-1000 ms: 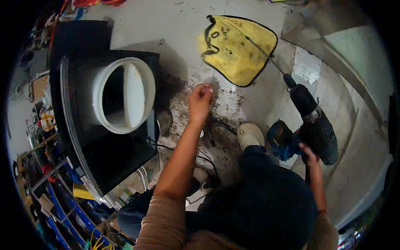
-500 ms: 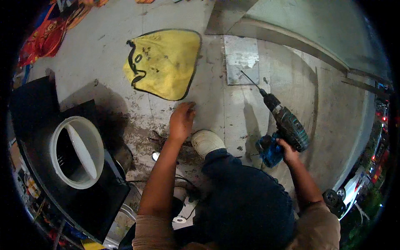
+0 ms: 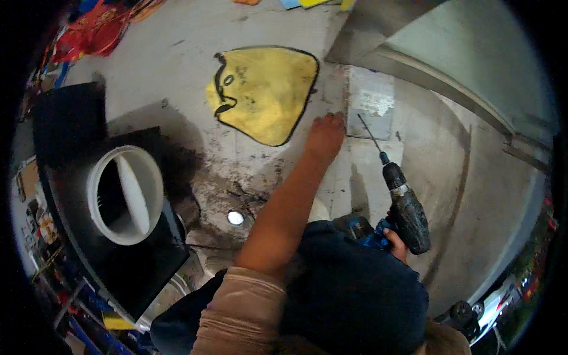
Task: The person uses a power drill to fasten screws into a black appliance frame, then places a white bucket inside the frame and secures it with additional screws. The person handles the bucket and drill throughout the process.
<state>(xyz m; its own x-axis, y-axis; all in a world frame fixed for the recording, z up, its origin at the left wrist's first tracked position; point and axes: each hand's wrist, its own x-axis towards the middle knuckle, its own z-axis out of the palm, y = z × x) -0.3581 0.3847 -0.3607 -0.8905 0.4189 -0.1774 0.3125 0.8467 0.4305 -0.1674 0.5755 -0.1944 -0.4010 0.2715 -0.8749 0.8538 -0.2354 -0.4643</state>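
Observation:
My right hand [image 3: 396,244] is wrapped round the handle of a dark cordless drill [image 3: 407,213] with blue parts. The drill's long thin bit [image 3: 370,134] points forward, and its tip overlaps a flat grey metal plate [image 3: 362,125] on the floor; whether it touches cannot be told. My left hand [image 3: 326,139] is stretched out just left of the plate's near corner, fingers bent downward and slightly apart, with nothing seen in them. Left of that hand lies a yellow cloth [image 3: 269,94] with black edging, flat and stained.
A white round bucket [image 3: 155,207] stands at the left on a black panel [image 3: 71,136]. A raised metal ledge [image 3: 438,74] runs along the far right. Dark debris litters the floor [image 3: 219,171] between bucket and hand. Red fabric [image 3: 94,32] lies far left.
My left hand has reached right and forward from below the cloth to beside the plate. The drill has moved down and nearer my body, still in my right hand. The view has shifted slightly.

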